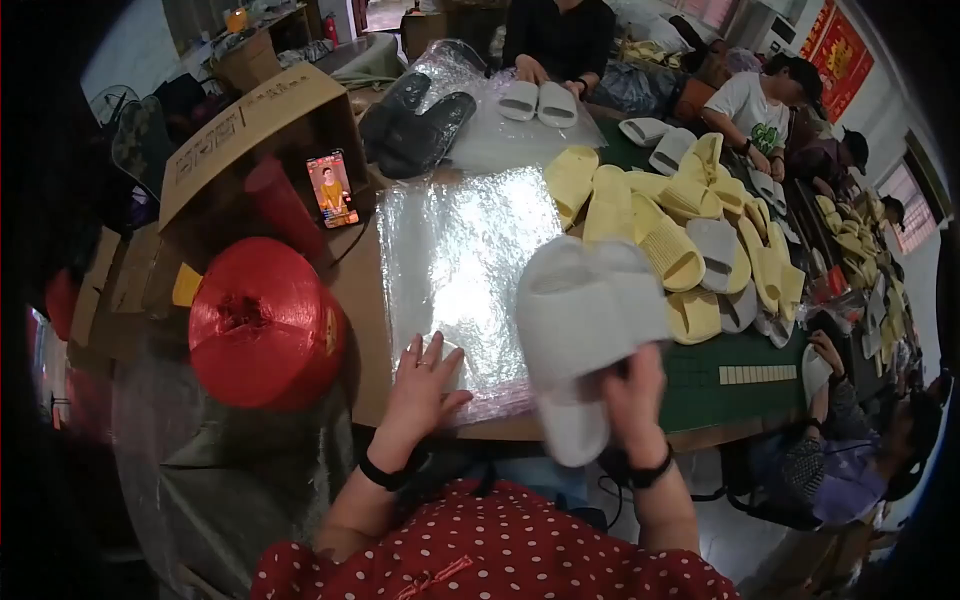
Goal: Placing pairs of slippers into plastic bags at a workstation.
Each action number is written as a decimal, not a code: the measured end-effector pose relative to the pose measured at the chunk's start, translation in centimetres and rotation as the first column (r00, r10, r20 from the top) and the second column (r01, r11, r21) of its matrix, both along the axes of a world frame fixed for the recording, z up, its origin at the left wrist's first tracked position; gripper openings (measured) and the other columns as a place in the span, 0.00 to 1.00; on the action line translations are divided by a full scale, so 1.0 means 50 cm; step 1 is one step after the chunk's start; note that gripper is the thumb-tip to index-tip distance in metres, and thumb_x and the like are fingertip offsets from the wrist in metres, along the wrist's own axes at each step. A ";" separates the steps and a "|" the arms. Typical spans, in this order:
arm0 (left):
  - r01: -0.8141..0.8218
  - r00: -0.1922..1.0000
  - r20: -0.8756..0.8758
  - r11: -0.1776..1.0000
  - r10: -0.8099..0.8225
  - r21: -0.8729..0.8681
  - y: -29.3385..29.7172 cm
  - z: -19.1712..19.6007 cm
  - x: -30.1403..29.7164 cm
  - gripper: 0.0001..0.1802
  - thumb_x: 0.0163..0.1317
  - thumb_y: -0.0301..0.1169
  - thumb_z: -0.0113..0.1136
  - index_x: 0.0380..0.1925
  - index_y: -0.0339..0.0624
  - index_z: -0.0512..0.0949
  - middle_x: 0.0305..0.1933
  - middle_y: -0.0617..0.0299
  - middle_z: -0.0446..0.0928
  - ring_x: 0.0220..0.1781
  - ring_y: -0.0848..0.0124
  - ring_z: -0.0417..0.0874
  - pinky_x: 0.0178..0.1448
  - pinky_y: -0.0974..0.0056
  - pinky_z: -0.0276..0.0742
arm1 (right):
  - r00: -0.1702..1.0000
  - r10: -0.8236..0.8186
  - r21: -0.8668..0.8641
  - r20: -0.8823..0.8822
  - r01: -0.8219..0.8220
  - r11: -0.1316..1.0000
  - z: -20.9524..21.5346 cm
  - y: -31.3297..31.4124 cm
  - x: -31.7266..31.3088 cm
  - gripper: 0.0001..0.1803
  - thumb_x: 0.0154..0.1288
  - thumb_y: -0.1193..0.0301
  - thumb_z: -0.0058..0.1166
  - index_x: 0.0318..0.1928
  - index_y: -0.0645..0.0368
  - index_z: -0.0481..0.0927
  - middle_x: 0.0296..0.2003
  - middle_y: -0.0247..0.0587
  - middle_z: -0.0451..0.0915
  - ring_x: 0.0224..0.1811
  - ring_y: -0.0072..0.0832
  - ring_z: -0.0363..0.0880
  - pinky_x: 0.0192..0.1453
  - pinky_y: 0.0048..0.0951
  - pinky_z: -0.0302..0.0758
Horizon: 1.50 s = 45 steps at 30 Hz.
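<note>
My right hand (634, 400) grips a pair of white slide slippers (580, 320) by the heels and holds them above the table's near edge. My left hand (420, 385) lies flat, fingers spread, on the near left corner of a stack of clear plastic bags (455, 260) spread on the table. The slippers hover over the right side of that stack. Both wrists wear dark bands.
A big red spool of plastic twine (262, 325) stands left of the bags. A phone (331, 188) leans on a cardboard box (250, 125). Yellow and white slippers (680, 230) pile up on the right. Black slippers (415, 125) lie farther back. Other people work around the table.
</note>
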<state>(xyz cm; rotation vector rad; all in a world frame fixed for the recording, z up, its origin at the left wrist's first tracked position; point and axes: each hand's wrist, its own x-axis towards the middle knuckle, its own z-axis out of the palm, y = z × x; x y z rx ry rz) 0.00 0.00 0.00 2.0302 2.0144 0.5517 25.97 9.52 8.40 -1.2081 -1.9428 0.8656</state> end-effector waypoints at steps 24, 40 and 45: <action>-0.261 0.963 0.105 0.955 0.247 0.140 -0.074 0.033 -0.040 0.19 0.56 0.28 0.64 0.50 0.39 0.80 0.64 0.46 0.71 0.69 0.44 0.67 0.69 0.47 0.65 | 0.995 -0.098 -0.034 -0.030 0.097 0.995 -0.055 0.123 -0.147 0.25 0.56 0.59 0.67 0.47 0.65 0.77 0.36 0.43 0.77 0.39 0.32 0.78 0.44 0.32 0.75; 0.186 0.377 0.911 0.949 0.170 -0.254 -0.010 0.107 0.228 0.44 0.52 0.32 0.77 0.67 0.37 0.64 0.53 0.62 0.78 0.41 0.79 0.77 0.44 0.72 0.74 | 0.708 -0.105 -0.105 -0.699 0.043 0.993 0.012 0.131 -0.168 0.13 0.62 0.71 0.62 0.46 0.61 0.78 0.33 0.27 0.73 0.35 0.16 0.68 0.43 0.20 0.69; 0.230 0.315 0.939 0.949 0.138 -0.217 0.005 0.072 0.234 0.26 0.55 0.28 0.74 0.54 0.36 0.77 0.41 0.66 0.81 0.34 0.81 0.77 0.38 0.74 0.73 | 0.665 -0.150 -0.178 -0.731 0.026 0.984 -0.002 0.137 -0.169 0.11 0.62 0.72 0.61 0.44 0.61 0.79 0.32 0.27 0.74 0.35 0.15 0.68 0.42 0.19 0.69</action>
